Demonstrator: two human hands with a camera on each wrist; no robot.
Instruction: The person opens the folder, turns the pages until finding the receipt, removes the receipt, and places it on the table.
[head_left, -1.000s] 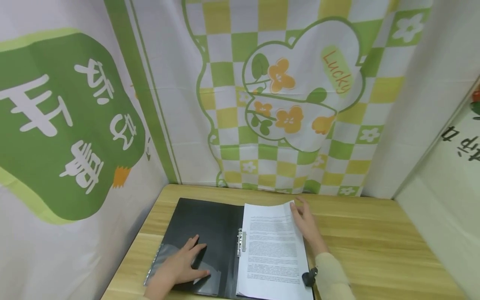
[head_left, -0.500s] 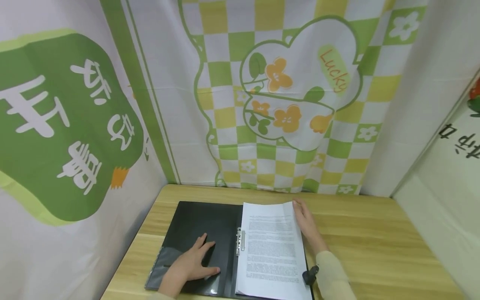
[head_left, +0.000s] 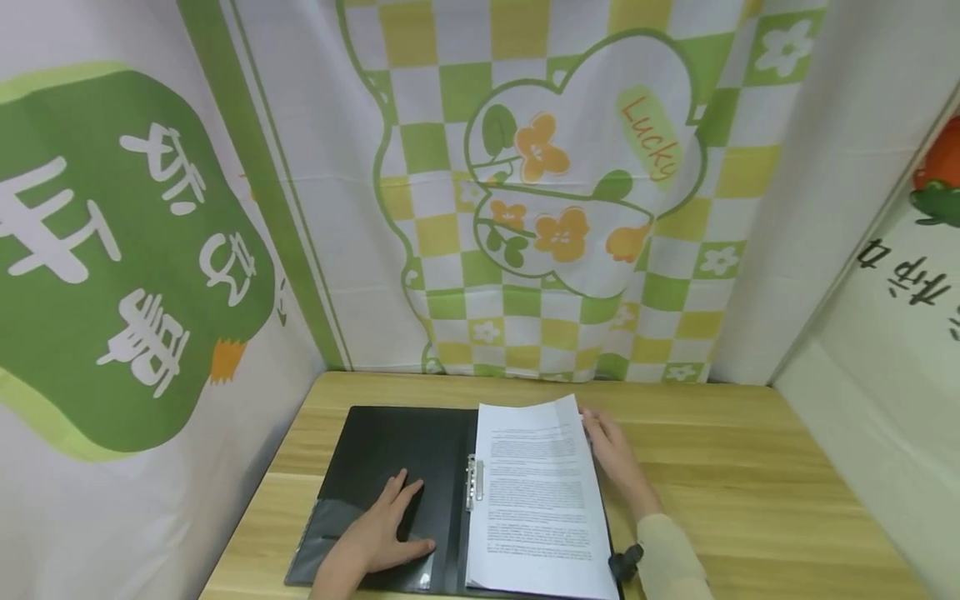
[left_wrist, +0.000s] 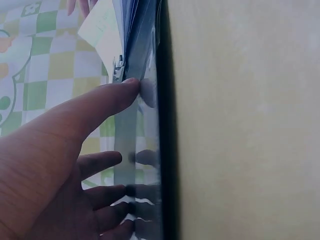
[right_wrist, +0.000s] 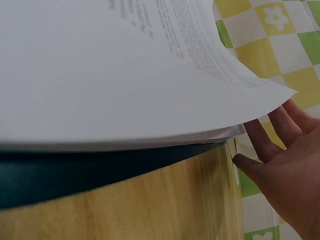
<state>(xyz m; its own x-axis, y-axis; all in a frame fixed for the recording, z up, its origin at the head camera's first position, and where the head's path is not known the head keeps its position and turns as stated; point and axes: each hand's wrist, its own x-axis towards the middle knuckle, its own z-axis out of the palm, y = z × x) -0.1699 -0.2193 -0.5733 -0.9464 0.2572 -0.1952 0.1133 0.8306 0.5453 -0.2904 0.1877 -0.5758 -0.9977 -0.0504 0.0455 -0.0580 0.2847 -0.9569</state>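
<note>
A black ring-clip folder point(head_left: 408, 437) lies spread flat on the wooden table. Its metal clip point(head_left: 474, 483) is at the left edge of a stack of printed paper point(head_left: 532, 500) on the right half. With fingers spread, my left hand point(head_left: 382, 529) rests on the left cover, near a clear pocket. My right hand point(head_left: 617, 454) is at the stack's upper right corner. In the right wrist view the top sheet point(right_wrist: 125, 95) has its corner lifted. There, the right hand's fingers point(right_wrist: 285, 125) reach behind that corner, partly hidden, and the thumb is apart from the paper.
The wooden table point(head_left: 720, 475) extends to the right of the folder. Printed cloth point(head_left: 555, 208) hangs behind its back edge, with white cloth walls on both sides. A small black device point(head_left: 625, 562) sits at the right wrist.
My right hand has slipped off the sheet's top corner, which now stands up beside the fingertips. The left hand has shifted slightly rightward on the cover. The head view has turned a little right.
</note>
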